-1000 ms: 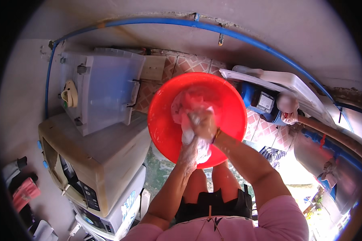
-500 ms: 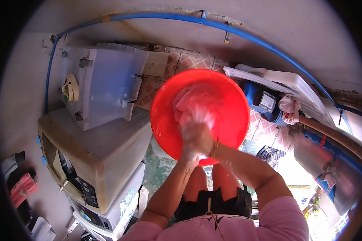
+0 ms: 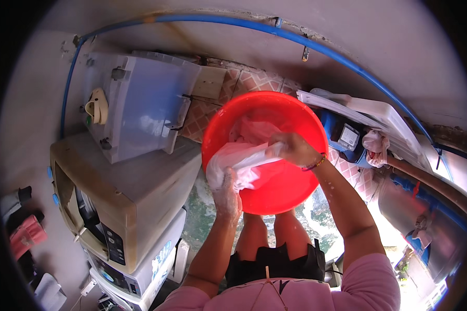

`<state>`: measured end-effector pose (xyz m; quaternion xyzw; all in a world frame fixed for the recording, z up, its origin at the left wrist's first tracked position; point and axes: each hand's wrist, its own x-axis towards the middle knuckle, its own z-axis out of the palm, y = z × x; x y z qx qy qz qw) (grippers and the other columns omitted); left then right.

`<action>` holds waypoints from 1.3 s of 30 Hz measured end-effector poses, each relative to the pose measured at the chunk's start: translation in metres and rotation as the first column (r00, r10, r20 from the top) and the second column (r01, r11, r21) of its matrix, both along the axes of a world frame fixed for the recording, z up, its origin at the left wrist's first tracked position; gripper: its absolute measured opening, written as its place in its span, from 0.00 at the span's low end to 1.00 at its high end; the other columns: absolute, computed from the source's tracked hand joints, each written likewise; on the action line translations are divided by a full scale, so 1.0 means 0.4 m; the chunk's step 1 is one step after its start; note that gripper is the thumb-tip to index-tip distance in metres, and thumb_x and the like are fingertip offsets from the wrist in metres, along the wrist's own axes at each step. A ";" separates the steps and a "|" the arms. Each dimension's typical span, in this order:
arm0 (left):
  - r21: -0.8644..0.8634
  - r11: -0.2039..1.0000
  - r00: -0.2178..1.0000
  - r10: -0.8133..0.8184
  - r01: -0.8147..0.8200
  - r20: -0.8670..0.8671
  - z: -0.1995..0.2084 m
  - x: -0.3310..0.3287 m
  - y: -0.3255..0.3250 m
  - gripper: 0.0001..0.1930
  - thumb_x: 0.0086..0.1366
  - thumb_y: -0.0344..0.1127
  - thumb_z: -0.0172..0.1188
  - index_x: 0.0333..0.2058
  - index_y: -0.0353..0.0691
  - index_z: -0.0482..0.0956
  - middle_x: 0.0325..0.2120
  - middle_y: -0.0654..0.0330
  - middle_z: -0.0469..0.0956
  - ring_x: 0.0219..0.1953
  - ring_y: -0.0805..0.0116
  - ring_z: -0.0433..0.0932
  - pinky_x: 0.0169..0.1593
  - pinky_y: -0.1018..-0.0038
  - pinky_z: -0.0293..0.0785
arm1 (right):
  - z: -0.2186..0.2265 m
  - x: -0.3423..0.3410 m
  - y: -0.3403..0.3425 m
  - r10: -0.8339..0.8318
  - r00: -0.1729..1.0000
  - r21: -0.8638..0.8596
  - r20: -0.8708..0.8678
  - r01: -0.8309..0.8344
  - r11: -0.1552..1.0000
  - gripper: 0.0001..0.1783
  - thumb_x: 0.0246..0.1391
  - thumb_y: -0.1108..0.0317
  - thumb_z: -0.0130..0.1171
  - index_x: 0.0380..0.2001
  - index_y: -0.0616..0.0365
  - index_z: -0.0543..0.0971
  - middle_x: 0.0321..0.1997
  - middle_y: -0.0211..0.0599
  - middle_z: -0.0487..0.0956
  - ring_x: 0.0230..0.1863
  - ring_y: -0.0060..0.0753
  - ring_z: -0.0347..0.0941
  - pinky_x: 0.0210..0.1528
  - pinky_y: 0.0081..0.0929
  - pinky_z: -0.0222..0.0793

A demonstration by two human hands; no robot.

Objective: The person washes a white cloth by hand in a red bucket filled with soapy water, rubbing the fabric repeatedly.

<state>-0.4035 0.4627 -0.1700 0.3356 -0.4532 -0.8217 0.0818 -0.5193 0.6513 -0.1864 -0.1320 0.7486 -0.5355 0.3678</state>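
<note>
A wide red basin (image 3: 296, 184) stands in front of my legs. Wet white cloth (image 3: 232, 158) is bunched up and stretched across its left half, and more of it lies in the bottom, looking pinkish. My right hand (image 3: 294, 149) is closed on one end of the cloth, over the middle right of the basin. At the near left rim, my left hand (image 3: 227, 199) grips the other end, thumb up against the fabric; its fingers are partly hidden. Suds or wet spots show on both forearms.
To the left stands a beige-topped washing machine (image 3: 140, 181), with a clear plastic storage box (image 3: 155, 106) behind it and a cream clog (image 3: 97, 106) on the box. At right are a blue container (image 3: 342, 132), white plastic panels (image 3: 384, 111) and a shiny metal tank (image 3: 417, 215).
My hands were together, blurred, over the cloth in the basin. They are now apart, right hand to the right and left hand to the left, with the cloth lifted and stretched between them.
</note>
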 end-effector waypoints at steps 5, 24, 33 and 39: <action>0.144 0.989 0.986 0.015 -0.040 0.169 -0.034 -0.026 -0.004 0.17 0.66 0.40 0.49 0.49 0.38 0.63 0.46 0.54 0.69 0.45 0.62 0.73 0.46 0.66 0.75 | -0.036 0.034 0.012 -0.224 0.850 -0.481 0.478 0.466 0.742 0.14 0.48 0.65 0.64 0.30 0.68 0.78 0.33 0.34 0.78 0.31 0.25 0.73 0.34 0.19 0.68; 0.384 0.883 0.924 -0.350 0.270 0.155 -0.052 0.022 0.124 0.29 0.65 0.36 0.49 0.62 0.39 0.49 0.53 0.56 0.65 0.53 0.65 0.68 0.49 0.68 0.71 | 0.001 0.112 -0.161 -0.410 0.839 -0.216 -0.358 0.352 0.911 0.05 0.41 0.71 0.59 0.25 0.58 0.76 0.21 0.40 0.74 0.25 0.38 0.73 0.24 0.34 0.67; 0.513 0.799 0.910 -0.408 0.314 0.079 -0.003 0.014 0.043 0.21 0.67 0.39 0.46 0.56 0.43 0.59 0.49 0.61 0.68 0.49 0.68 0.71 0.50 0.71 0.71 | -0.099 0.119 -0.167 -0.130 0.851 -0.064 -0.509 0.113 0.992 0.12 0.46 0.67 0.57 0.37 0.54 0.79 0.32 0.36 0.75 0.36 0.39 0.70 0.39 0.34 0.66; 0.284 0.863 0.862 -0.476 0.418 0.177 -0.010 0.083 -0.085 0.24 0.67 0.38 0.46 0.60 0.45 0.53 0.52 0.58 0.66 0.54 0.63 0.68 0.54 0.64 0.69 | -0.013 -0.087 -0.184 -0.121 0.649 -0.100 -0.751 0.069 0.993 0.10 0.53 0.61 0.54 0.33 0.54 0.79 0.41 0.42 0.71 0.42 0.41 0.67 0.47 0.33 0.63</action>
